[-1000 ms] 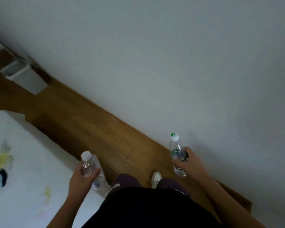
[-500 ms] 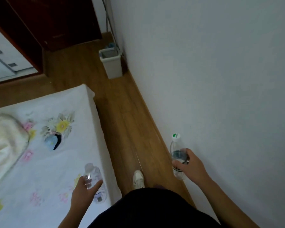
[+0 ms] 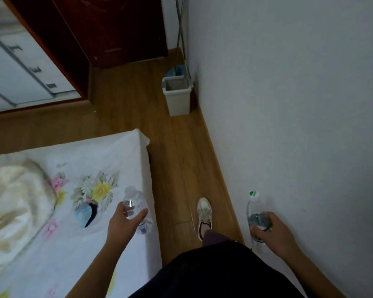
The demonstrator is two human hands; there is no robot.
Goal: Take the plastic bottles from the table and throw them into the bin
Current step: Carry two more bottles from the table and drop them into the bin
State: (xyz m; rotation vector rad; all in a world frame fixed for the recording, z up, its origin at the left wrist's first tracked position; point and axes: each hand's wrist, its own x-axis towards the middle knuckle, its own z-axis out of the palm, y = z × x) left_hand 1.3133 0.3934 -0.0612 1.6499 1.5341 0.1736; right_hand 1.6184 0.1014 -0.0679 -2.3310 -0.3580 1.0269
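While each hand (image 3: 125, 222) (image 3: 274, 230) gripped a bottle (image 3: 136, 208) (image 3: 254, 220), well short of the bin (image 3: 178, 100), walking closer seemed wiser than throwing.

Black top (image 3: 213, 274); white sneaker (image 3: 204, 214)

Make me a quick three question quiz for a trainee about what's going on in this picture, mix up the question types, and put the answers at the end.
1. True or false: the beige plastic bin stands on the wooden floor against the white wall.
2. Multiple choice: the clear plastic bottle with the green-marked white cap is held in A) the left hand, B) the right hand, C) neither.
3. Fill in: the left hand holds the other clear plastic bottle above the white floral ____.

Key: 1 true; 2 B; 3 bedsheet.
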